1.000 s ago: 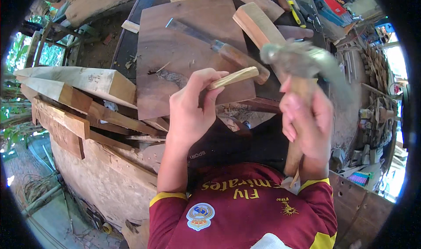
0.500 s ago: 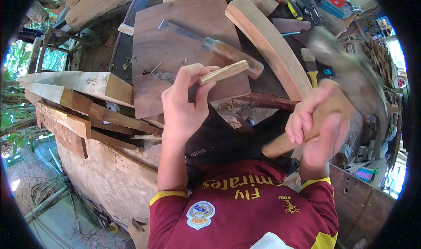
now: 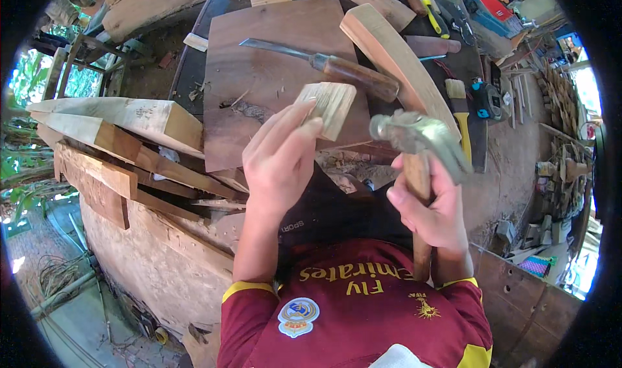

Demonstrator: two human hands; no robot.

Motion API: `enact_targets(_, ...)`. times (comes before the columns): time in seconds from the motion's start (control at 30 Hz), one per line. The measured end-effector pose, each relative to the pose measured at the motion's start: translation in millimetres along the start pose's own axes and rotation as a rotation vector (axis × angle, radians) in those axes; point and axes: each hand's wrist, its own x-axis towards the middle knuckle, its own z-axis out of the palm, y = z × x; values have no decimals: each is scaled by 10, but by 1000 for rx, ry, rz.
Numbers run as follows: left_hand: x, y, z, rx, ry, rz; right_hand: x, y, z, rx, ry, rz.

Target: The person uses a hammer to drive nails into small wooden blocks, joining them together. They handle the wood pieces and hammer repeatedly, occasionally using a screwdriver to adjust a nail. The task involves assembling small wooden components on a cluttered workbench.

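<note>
A small, flat block of pale wood (image 3: pixel 334 107) is held up, tilted, above a wide brown board (image 3: pixel 265 44); the thumb and fingers of the left hand (image 3: pixel 278 157) are closed on its lower left edge. To its right, near but apart, is the slightly blurred head of a hammer (image 3: pixel 418 177); the right hand's (image 3: pixel 435 209) grip is wrapped around the wooden handle just below. Beyond the block a wooden-handled chisel (image 3: pixel 353 75) lies across the board. A curved timber (image 3: pixel 398 63) lies beside it on the dark desk (image 3: pixel 478 146), with a yellow-handled brush (image 3: pixel 460 112) farther right. Rough timbers (image 3: pixel 146 123) are stacked at left.
</note>
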Motion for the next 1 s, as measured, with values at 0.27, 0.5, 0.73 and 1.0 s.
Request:
enact_targets(0.27, 24, 181, -297, -36, -345, -133, -230, 192, -18, 180, 133, 121)
enact_targets(0.5, 198, 19, -202, 68, -375, -146, -245, -107, 1, 265, 89, -218)
enact_targets(0.73, 63, 0, -79, 311, -272, -81, 98, -2, 172, -37, -15, -75)
enact_targets(1.0, 88, 25, -67, 328, -280, -102, 57, 115, 192, 32, 79, -266)
